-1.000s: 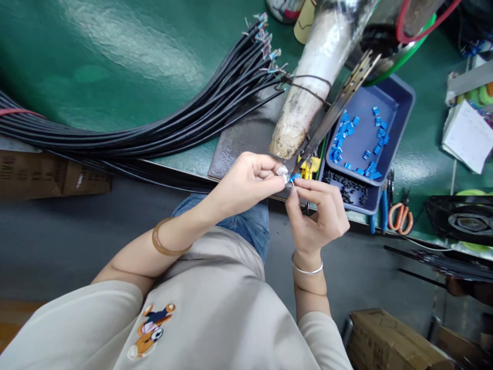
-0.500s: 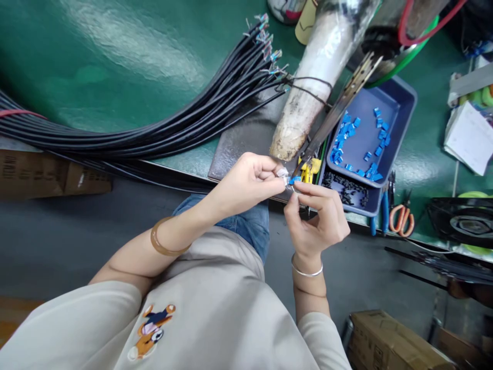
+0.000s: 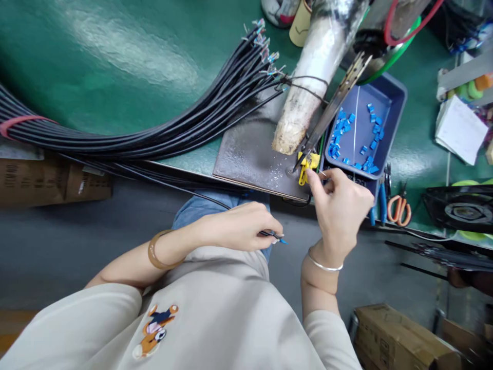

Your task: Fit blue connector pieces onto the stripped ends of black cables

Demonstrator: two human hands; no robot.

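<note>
My left hand [image 3: 250, 226] is over my lap, closed around the end of a black cable [image 3: 265, 234]. A small blue tip [image 3: 283, 241] pokes out past its fingers. My right hand [image 3: 339, 205] is at the table edge, thumb and forefinger pinched beside a yellow tool [image 3: 308, 167]. A thin pale sliver shows at those fingertips, too small to name. Just behind that hand is a blue-grey tray [image 3: 400, 103] with small blue connectors [image 3: 339, 131]. A lower tray with small black parts is mostly hidden by the right hand.
A thick bundle of black cables [image 3: 154, 139] with stripped ends curves across the green table [image 3: 115, 61]. A plastic-wrapped post [image 3: 304, 87] and a metal bar [image 3: 335, 113] rise over a dark board [image 3: 250, 154]. Orange-handled pliers [image 3: 399, 210] lie at the right edge.
My hands have moved apart. The left has drawn down to my lap with the cable end, while the right has shifted right to beside the yellow tool. The camera view has moved slightly.
</note>
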